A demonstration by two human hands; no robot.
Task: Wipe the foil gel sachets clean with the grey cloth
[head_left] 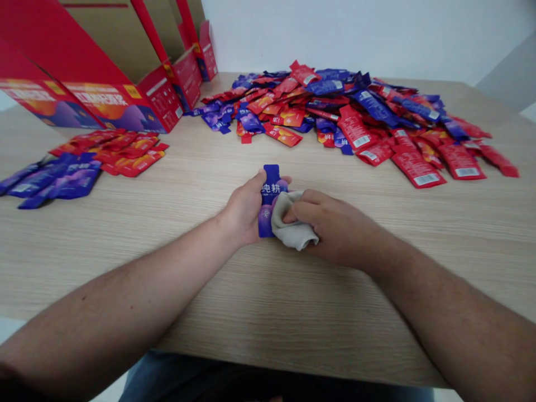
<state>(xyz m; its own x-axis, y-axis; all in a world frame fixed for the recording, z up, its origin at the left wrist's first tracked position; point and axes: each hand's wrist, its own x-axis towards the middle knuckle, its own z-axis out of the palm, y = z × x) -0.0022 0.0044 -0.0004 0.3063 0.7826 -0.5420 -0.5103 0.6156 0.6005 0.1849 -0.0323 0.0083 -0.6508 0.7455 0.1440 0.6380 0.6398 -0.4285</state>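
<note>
Above the near middle of the table, my left hand [246, 209] holds a blue-purple sachet [268, 192] upright, thumb on its left edge and fingers behind it. My right hand [330, 220] is closed on a light grey cloth [293, 234], which presses against the right side of the sachet's printed front. The cloth hides the lower right part of the sachet. Several red sachets [134, 151] and blue sachets [62, 176] lie in overlapping rows at the left.
A wide heap of mixed red and blue sachets [285, 114] spreads across the back of the wooden table [201, 279]. Open red cardboard boxes [161, 97] stand at the back left. Behind the table rises a white wall [335, 33].
</note>
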